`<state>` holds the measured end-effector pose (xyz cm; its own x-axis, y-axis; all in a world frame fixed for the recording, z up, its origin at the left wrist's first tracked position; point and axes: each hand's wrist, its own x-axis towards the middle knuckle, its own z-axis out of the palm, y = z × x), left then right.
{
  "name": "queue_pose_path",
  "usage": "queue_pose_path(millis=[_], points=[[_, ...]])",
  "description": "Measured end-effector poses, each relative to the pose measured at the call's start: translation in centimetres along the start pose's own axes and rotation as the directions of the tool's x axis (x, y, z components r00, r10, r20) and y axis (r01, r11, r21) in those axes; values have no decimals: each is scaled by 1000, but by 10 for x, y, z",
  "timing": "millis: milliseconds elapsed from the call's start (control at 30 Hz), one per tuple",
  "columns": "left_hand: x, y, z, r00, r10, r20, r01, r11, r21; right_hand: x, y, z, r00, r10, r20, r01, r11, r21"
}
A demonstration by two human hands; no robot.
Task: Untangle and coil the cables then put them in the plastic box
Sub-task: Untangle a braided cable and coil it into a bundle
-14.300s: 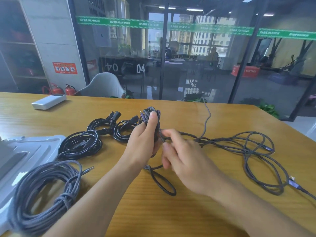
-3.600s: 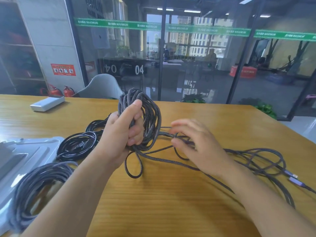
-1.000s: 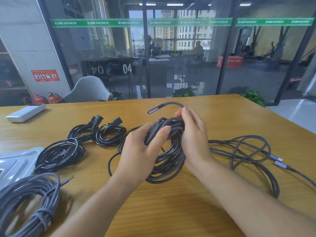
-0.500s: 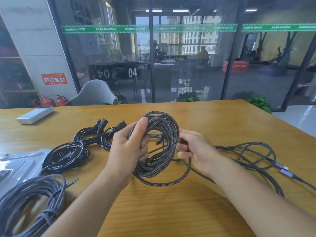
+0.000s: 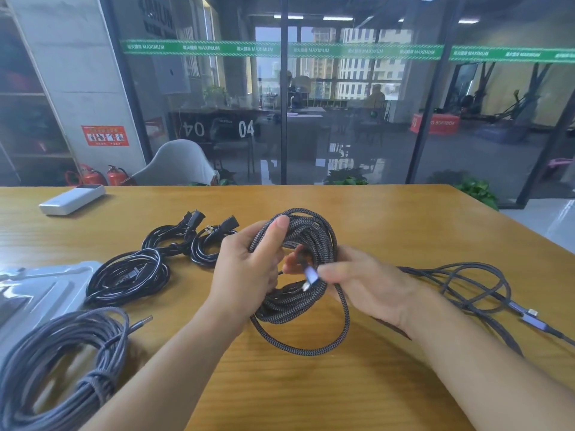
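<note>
Left hand [image 5: 249, 275] grip clamps braided coil [image 5: 298, 275] so loops hold; right hand [image 5: 364, 287] pinches connector end [image 5: 311, 275], likely for tucking.

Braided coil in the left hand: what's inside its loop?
Inside the braided coil, the right hand pinches the silver connector end. Left hand fingers pass through; their tips are covered.
</note>
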<state>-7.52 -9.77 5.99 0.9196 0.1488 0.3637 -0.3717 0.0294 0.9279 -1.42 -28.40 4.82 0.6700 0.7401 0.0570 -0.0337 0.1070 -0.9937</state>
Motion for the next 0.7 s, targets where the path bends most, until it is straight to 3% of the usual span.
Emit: queue_pose_path(millis=[100, 267, 433, 533, 633, 700], points=[[-1, 2, 2, 1000, 22, 13, -22, 1000, 9, 0, 0, 2, 999, -24, -26, 21, 994, -112], [-2, 6, 2, 999, 33, 21, -32, 999, -8, 2, 1, 7, 997, -69, -43, 67, 997, -41], [1, -2, -2, 1000, -22, -18, 21, 999, -33, 6, 6, 22, 973, -90, -211, 49, 980, -191], [2, -3, -4, 999, -21, -42, 20, 1000, -8, 8, 5, 33, 902, -185, -390, 63, 950, -305], [5, -10, -8, 998, 11, -67, -8, 999, 50, 12, 7, 33, 814, -368, -449, 80, 838, -540], [7, -16, -10, 995, 37, -90, -27, 994, 110, 11, 8, 31, 725, -466, -507, 85, 791, -606]])
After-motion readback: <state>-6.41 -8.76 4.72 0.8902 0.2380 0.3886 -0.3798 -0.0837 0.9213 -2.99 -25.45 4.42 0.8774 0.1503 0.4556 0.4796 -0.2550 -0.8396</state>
